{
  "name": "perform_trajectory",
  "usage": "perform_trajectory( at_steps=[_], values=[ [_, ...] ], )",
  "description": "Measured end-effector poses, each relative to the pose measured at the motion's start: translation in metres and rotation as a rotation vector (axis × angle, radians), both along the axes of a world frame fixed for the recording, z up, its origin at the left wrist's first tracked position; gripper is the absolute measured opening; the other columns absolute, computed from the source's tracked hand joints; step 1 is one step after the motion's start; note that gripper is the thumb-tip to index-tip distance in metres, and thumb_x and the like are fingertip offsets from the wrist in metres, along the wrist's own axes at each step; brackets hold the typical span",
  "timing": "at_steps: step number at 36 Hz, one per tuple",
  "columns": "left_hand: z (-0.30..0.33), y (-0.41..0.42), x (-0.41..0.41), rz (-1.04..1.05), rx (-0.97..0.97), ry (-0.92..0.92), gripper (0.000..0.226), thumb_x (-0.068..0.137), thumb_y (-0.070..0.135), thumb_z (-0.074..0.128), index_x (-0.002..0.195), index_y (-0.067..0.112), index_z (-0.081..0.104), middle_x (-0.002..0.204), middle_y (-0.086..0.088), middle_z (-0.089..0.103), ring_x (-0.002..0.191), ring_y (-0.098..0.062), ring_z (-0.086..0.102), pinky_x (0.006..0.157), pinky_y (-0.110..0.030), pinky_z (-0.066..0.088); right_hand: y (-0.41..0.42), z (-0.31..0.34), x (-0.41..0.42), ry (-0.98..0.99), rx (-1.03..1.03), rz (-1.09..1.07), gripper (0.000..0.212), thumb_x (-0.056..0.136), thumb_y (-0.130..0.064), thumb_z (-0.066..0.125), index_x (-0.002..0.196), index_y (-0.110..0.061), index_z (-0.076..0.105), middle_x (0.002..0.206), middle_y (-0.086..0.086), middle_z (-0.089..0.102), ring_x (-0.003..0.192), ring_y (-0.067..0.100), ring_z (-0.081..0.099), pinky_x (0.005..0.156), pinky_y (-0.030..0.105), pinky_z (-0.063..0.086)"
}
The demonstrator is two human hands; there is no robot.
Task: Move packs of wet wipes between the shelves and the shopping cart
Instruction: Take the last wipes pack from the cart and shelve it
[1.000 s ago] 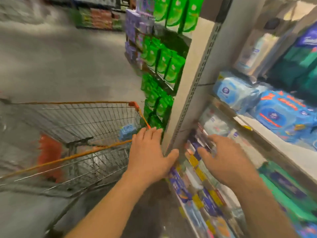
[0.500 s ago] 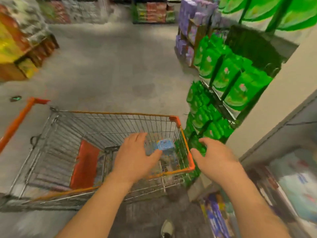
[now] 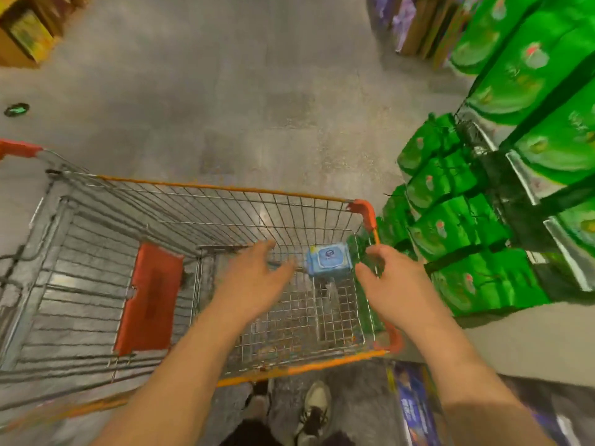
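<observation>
2 bare hands reach over a wire shopping cart (image 3: 96, 201) with orange rim trim, standing on a grey shop floor (image 3: 225, 75). At far left, cardboard boxes (image 3: 22, 37) sit at the aisle edge. Inside the cart's near-left part, an orange panel (image 3: 146, 299) lies folded against the wire. Left hand (image 3: 254, 281): held above the basket, fingers (image 3: 264, 251) spread and relaxed, holding nothing. 1 light-blue pack of wet wipes (image 3: 328, 259) lies in the basket, in the corner next to the shelves, between the 2 hands and touched by neither. Right hand (image 3: 396, 281): held over the cart's right rim, fingers loosely curled, thumb apart, empty. Below, 1 pale shoe (image 3: 314, 410) stands on the floor. At right, shelves (image 3: 521, 185) carry rows of green packs (image 3: 450, 233); purple-blue packs (image 3: 415, 407) lie low by the right forearm.
</observation>
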State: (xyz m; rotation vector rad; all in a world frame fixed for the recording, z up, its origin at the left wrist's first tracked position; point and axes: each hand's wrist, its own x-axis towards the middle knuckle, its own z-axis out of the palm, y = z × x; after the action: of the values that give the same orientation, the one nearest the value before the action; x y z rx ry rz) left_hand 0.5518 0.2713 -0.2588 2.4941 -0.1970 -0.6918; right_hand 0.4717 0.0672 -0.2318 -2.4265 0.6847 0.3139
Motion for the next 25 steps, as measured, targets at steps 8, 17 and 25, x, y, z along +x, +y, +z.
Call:
perform_trajectory(
  at_steps=[8, 17, 25],
  values=[
    [-0.107, -0.021, 0.062, -0.011, -0.049, 0.310, 0.044, 0.103, 0.043, 0.049, 0.143, 0.025, 0.049, 0.122, 0.002, 0.059, 0.093, -0.014, 0.065, 0.083, -0.028, 0.052, -0.003, -0.102, 0.064, 0.190, 0.133, -0.161, 0.041, 0.101, -0.032, 0.056, 0.139, -0.019, 0.051, 0.132, 0.001, 0.064, 0.111, 0.020, 0.063, 0.090, 0.027, 0.043],
    [-0.236, -0.061, 0.107, 0.412, -0.277, 0.769, 0.056, 0.097, 0.053, 0.054, 0.140, 0.016, 0.054, 0.139, -0.009, 0.058, 0.123, -0.029, 0.057, 0.109, -0.050, 0.045, -0.014, -0.244, 0.123, 0.189, 0.177, -0.420, 0.043, 0.102, -0.025, 0.052, 0.141, -0.006, 0.047, 0.129, 0.010, 0.059, 0.100, 0.025, 0.055, 0.079, 0.027, 0.036],
    [-0.331, -0.102, 0.120, 0.467, -0.518, 0.876, 0.042, 0.100, 0.049, 0.056, 0.134, 0.025, 0.055, 0.129, 0.006, 0.061, 0.126, -0.018, 0.055, 0.102, -0.031, 0.036, -0.020, -0.333, 0.145, 0.209, 0.068, -0.463, 0.037, 0.096, -0.026, 0.064, 0.120, 0.002, 0.058, 0.121, 0.021, 0.065, 0.110, 0.035, 0.063, 0.068, 0.025, 0.032]
  ],
)
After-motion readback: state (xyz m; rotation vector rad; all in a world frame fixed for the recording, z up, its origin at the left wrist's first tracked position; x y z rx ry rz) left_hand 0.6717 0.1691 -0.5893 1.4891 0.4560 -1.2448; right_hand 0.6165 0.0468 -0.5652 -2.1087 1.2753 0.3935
